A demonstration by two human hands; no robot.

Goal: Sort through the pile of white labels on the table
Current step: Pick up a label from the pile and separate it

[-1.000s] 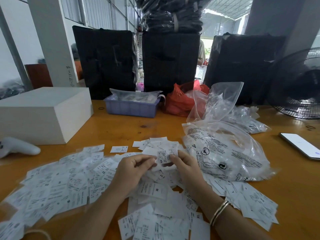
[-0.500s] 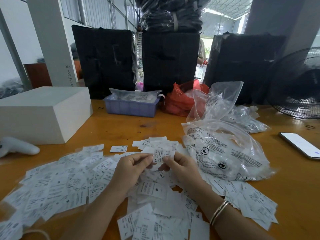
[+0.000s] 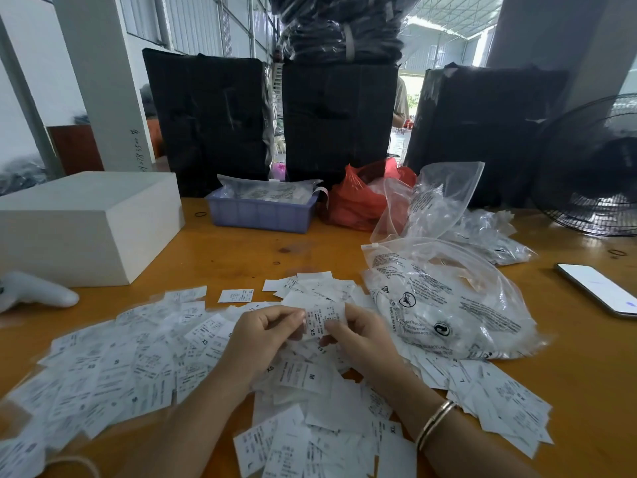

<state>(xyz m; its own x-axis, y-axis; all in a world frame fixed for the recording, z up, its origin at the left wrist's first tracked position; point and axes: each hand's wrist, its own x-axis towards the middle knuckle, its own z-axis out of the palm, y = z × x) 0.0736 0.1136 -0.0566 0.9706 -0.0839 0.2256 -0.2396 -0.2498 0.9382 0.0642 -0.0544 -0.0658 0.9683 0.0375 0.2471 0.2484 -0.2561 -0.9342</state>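
Both hands pinching one XS label (image 3: 322,320) up out of the pile (image 3: 138,367)

Left hand (image 3: 265,334) and right hand (image 3: 358,334) are each gripping it with curled fingers, one on each side edge, so it's hanging between the fingertips just above the heap spread over the table (image 3: 241,253). I'd say keeping it stretched flat with the size print showing is the trick here, then checking it's really one label and not two stuck together.

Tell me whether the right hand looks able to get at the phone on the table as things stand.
Probably yes, once freed. The right hand and left hand both pinch a label. The phone lies face up on bare table to its right, past the clear bag, uncovered.
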